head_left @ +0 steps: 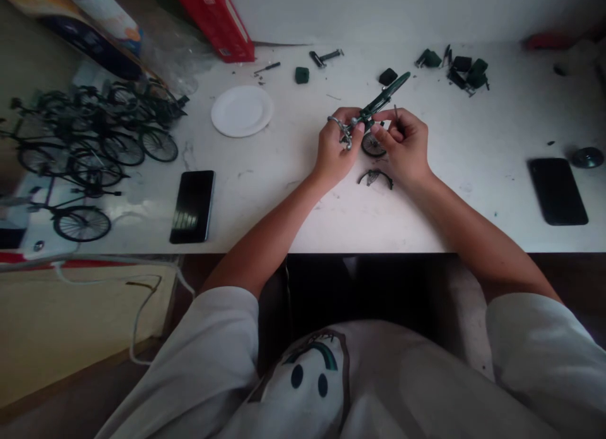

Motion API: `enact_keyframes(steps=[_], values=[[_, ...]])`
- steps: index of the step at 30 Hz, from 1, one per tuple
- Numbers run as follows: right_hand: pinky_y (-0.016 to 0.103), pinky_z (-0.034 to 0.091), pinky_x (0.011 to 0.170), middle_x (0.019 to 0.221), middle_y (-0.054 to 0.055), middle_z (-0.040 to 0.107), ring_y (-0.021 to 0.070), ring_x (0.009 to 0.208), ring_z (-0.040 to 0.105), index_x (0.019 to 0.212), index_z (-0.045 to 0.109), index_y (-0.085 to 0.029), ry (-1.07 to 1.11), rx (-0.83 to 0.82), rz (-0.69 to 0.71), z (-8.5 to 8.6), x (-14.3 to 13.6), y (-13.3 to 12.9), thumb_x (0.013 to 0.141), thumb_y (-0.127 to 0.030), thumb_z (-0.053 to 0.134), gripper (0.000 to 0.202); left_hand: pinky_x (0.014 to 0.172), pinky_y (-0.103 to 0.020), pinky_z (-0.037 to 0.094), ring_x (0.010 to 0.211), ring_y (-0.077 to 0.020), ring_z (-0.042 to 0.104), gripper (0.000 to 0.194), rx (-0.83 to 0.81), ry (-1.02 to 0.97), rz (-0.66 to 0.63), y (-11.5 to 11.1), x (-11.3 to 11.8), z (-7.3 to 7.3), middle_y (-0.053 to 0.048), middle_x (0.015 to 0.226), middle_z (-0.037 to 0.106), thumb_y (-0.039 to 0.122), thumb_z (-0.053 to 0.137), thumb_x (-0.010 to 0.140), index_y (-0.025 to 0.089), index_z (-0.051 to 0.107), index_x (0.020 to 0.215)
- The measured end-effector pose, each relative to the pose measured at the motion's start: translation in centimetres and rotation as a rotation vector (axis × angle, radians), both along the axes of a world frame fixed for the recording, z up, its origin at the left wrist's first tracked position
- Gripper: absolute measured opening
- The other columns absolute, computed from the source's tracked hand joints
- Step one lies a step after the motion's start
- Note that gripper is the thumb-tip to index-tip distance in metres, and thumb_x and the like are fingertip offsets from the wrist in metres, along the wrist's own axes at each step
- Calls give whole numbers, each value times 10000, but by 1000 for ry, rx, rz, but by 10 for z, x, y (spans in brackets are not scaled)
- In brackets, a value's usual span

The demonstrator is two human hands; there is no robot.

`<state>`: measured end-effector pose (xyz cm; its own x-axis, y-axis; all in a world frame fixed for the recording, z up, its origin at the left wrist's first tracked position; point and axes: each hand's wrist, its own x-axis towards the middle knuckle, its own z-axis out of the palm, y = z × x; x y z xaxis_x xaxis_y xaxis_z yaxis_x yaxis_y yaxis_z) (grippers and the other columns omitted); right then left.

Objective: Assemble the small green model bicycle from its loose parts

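My left hand [339, 141] is closed around a small dark green model bicycle part [384, 96], whose silvery handlebar sticks out by the fingers. At its right, my right hand [402, 139] is closed in a pinch against the same part, with a thin dark piece rising between its fingers. A small spoked wheel [374, 146] shows just below and between both hands. Nearer the table's front edge lies a curved dark piece [375, 179]. The fingertips partly hide where the parts meet.
Several model bicycles [80, 164] crowd the left side. A white plate [242, 111], a phone [192, 206], another dark phone [558, 191] and a red box [215, 22] rest on the white table [265, 199]. Dark green parts [468, 71] lie at the back right.
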<state>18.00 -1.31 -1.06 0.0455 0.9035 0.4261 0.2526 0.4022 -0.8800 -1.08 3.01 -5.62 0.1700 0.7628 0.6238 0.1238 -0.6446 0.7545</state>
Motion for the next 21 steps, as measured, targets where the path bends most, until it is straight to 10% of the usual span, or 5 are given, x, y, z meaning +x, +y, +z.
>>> enact_keyframes(steps=[21], values=[[470,651,757,704,-2,450,250,700,606,1151,769,-299,-252,147,-59,-16,14,11,1050,-917,566,659,995,-401,605,1089,-254,782,614,-135,-100,-80,-25,6,33,-85,1177,815,856,655,1006,279,730,1204]])
